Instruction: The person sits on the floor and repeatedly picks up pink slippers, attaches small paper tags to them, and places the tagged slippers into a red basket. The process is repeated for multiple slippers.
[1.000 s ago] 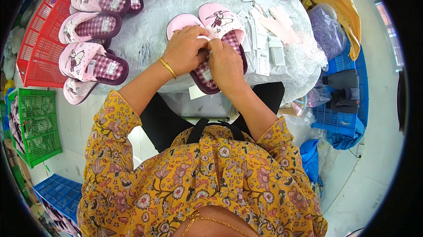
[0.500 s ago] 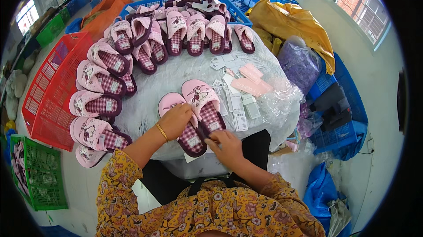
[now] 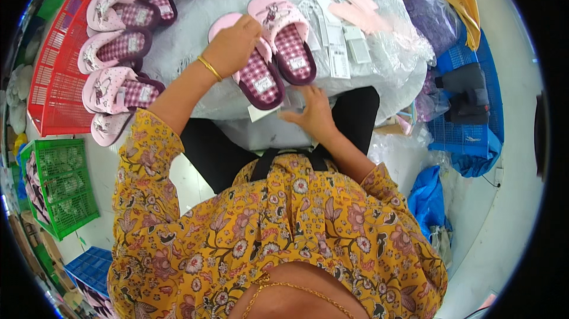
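Observation:
A pair of pink slippers with maroon checked insoles lies side by side at the near edge of the table. My left hand (image 3: 236,43) is closed on the upper of the left slipper (image 3: 261,83), hiding most of its front. The right slipper (image 3: 294,61) shows its printed toe and a small white label near the heel. Just behind that heel is my right hand (image 3: 315,116), thumb and fingers apart, with nothing seen in it. A white card (image 3: 259,113) sticks out from under the left slipper's heel.
More pink slippers (image 3: 121,44) line the left and far sides of the plastic-covered table (image 3: 198,28). Paper tags (image 3: 338,52) and pink cards (image 3: 355,10) lie to the right. A red crate (image 3: 62,76) stands left, a blue crate (image 3: 444,135) right, a green crate (image 3: 65,179) lower left.
The view has tipped down, so the table sits higher in the picture. My right hand has come away from the slippers' heels and its fingers have spread. My left hand stays on the left slipper.

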### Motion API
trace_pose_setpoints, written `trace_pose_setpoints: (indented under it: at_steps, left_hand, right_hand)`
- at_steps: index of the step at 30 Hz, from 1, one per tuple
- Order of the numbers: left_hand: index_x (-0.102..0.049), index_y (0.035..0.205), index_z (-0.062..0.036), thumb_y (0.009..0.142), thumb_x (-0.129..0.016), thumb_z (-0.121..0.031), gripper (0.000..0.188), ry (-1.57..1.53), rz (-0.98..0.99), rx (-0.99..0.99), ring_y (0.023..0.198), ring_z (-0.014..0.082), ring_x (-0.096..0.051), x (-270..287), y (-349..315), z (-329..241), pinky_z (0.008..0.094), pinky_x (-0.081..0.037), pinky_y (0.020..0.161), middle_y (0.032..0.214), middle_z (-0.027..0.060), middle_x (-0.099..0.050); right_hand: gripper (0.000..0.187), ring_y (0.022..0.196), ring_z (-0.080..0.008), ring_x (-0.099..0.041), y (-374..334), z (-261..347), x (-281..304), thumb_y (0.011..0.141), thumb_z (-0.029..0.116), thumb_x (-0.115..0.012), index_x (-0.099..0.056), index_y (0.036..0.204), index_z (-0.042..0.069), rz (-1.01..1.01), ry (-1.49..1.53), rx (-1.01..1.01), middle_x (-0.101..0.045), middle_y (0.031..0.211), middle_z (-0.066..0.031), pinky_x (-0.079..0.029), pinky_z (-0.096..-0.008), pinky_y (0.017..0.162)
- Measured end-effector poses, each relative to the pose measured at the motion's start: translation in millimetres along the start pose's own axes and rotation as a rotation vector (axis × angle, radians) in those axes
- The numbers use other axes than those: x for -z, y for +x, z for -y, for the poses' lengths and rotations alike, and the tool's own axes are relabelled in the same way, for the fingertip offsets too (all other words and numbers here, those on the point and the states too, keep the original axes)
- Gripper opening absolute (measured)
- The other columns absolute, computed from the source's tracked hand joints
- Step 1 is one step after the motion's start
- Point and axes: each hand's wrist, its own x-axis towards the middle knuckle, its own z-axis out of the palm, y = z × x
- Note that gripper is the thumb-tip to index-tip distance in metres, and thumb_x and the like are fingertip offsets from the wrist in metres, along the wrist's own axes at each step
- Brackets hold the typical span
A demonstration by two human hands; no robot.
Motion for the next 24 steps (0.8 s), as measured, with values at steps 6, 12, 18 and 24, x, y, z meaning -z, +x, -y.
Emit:
trace_pose_setpoints:
  at_steps: [6, 12, 18, 24]
  left_hand:
    - [-0.058, 0.101, 0.0002, 0.085, -0.052, -0.012, 0.021, 0.055, 0.005, -0.067, 0.104, 0.0341, -0.057, -23.3, -1.5, 15.5, 0.0411, -0.051, 0.086, 0.104, 0.0169, -0.058]
    - [-0.055, 0.095, -0.0054, 0.09, -0.056, -0.013, 0.009, -0.126, -0.077, 0.066, 0.087, 0.0361, -0.061, 2.1, 2.6, -3.0, 0.0436, -0.05, 0.076, 0.1, 0.0159, -0.058]
    - [-0.055, 0.095, -0.0053, 0.089, -0.058, -0.013, 0.01, -0.19, -0.06, 0.101, 0.087, 0.0345, -0.061, -0.1, 1.7, -6.6, 0.0417, -0.049, 0.076, 0.094, 0.0136, -0.059]
    - [-0.058, 0.091, -0.0066, 0.088, -0.058, -0.018, 0.012, -0.194, -0.151, 0.135, 0.09, 0.0321, -0.059, -1.9, 11.8, -12.2, 0.0404, -0.047, 0.078, 0.093, 0.0129, -0.059]
  right_hand:
    - [0.049, 0.097, -0.0325, -0.057, -2.1, 7.4, -33.1, 0.074, 0.042, -0.077, -0.064, 0.106, 0.007, -0.162, -0.203, 0.065, -0.062, 0.103, -0.0121, -0.042, -0.0457, 0.084]
    - [0.021, 0.075, -0.0317, -0.066, -7.1, -4.1, -11.0, 0.084, 0.025, -0.07, -0.067, 0.099, 0.01, -0.054, 0.067, 0.046, -0.068, 0.084, -0.0122, -0.052, -0.0419, 0.069]
    - [0.023, 0.066, -0.0127, -0.058, 17.6, 19.2, 105.7, 0.084, 0.02, -0.069, -0.069, 0.103, 0.007, 0.285, 0.385, -0.151, -0.063, 0.07, -0.0104, -0.047, -0.0303, 0.062]
    - [0.029, 0.069, -0.0267, -0.062, 85.9, 36.4, 118.9, 0.081, 0.025, -0.068, -0.068, 0.104, 0.008, 0.117, 0.204, -0.064, -0.063, 0.075, -0.0143, -0.048, -0.0374, 0.064]
